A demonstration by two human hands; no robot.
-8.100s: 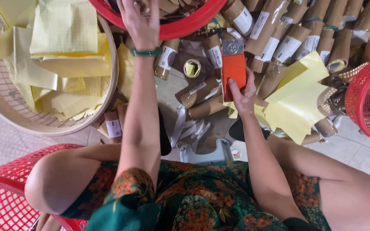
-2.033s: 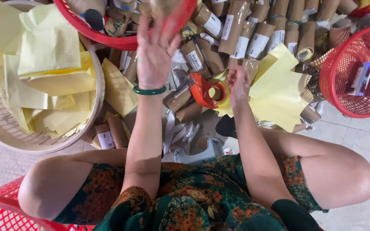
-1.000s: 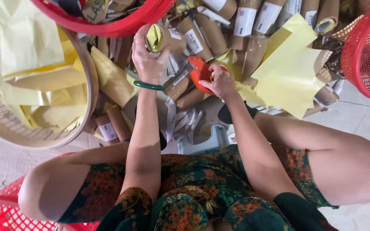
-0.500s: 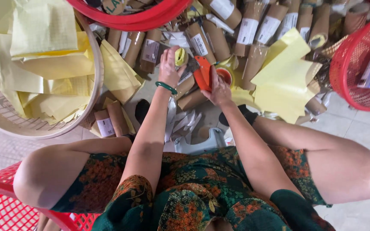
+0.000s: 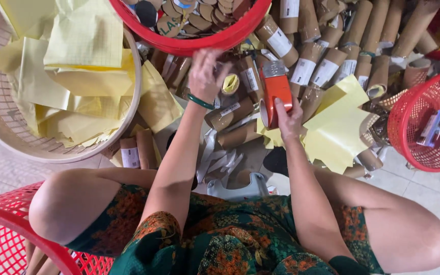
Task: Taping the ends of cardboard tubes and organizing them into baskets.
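My right hand grips a red tape dispenser upright over a heap of brown cardboard tubes with white labels. My left hand, with a green bangle on its wrist, hovers motion-blurred just below the rim of a red basket; its fingers are loosely apart and nothing shows in them. Right beside it lies a short tube stuffed with yellow paper. Loose yellow paper sheets lie to the right of my right hand.
A large beige basket at the left holds crumpled yellow sheets. The red basket at the top holds tube ends. A second red mesh basket stands at the right, another by my left knee. White scraps litter the floor.
My right hand has turned the tape dispenser upright and shifted it slightly right. My left hand has come away from the yellow-stuffed tube, which now lies on the pile.
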